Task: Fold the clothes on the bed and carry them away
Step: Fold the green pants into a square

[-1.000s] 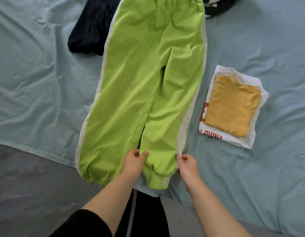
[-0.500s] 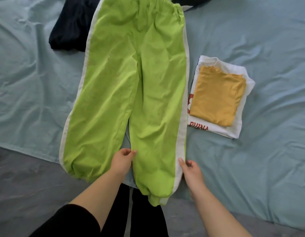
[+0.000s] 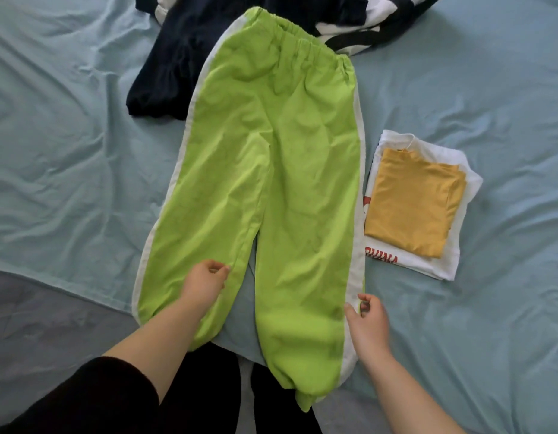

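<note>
Handling trousers [image 3: 271,183] flat on bed [image 3: 67,151] — pinching outer stripe with right hand [image 3: 368,317], curling left hand [image 3: 204,280] at inner seam, hold unclear. Judging cloth light, limp; gripping 2 cuffs likely best.

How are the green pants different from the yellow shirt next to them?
The green pants are spread out long and flat; the yellow shirt is folded small. The green pants have white side stripes; the yellow shirt is plain. The green pants lie mostly on the blue sheet; the yellow shirt sits on a folded white shirt. Both are on the bed.
</note>
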`<state>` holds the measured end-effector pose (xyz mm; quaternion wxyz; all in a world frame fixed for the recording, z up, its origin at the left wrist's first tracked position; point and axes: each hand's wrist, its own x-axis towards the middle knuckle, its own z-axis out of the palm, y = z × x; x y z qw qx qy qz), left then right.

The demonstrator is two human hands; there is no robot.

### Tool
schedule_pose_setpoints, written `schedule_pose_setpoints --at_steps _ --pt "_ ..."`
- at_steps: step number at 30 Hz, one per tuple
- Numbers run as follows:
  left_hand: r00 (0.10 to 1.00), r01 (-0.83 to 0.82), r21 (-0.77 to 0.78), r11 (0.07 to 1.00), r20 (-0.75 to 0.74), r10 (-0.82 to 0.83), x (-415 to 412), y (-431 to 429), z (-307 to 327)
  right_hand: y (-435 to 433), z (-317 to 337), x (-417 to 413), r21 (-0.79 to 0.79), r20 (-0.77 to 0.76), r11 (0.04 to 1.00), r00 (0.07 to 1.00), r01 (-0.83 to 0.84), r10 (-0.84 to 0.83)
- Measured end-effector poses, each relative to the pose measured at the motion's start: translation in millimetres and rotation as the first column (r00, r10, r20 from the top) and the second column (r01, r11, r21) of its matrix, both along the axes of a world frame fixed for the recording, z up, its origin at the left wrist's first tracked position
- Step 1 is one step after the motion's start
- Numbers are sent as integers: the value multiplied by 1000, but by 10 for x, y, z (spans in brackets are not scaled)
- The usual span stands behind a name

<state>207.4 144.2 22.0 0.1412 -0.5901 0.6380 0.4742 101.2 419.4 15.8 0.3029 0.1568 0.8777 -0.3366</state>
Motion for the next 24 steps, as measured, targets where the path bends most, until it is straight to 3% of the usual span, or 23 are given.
schedule_pose_setpoints --at_steps 4,8,10,12,16,21,24 --pt "997 -77 -212 974 4 79 -6 -628 10 -554 167 -167 193 -125 971 978 -141 167" --pt "984 -101 -377 921 101 149 128 -1107 -40 -1330 306 -168 119 -186 948 931 -296 315" --pt "972 -187 -329 926 74 223 221 -1282 -124 -1744 314 -93 37 -205 913 891 -406 405" --pt "961 -273 -161 948 -5 276 292 -1379 -195 -2122 287 1 -33 -187 864 853 -502 488" --pt "952 -274 87 958 -118 283 358 -1455 -265 -2656 111 117 -69 -98 759 761 -648 641" --pt "925 -323 59 945 -191 328 591 -1665 -215 -2859 -99 244 -21 22 666 665 -746 746" --pt "942 -270 119 955 -171 288 757 -1759 -160 -2860 -139 391 66 70 570 574 -819 816"
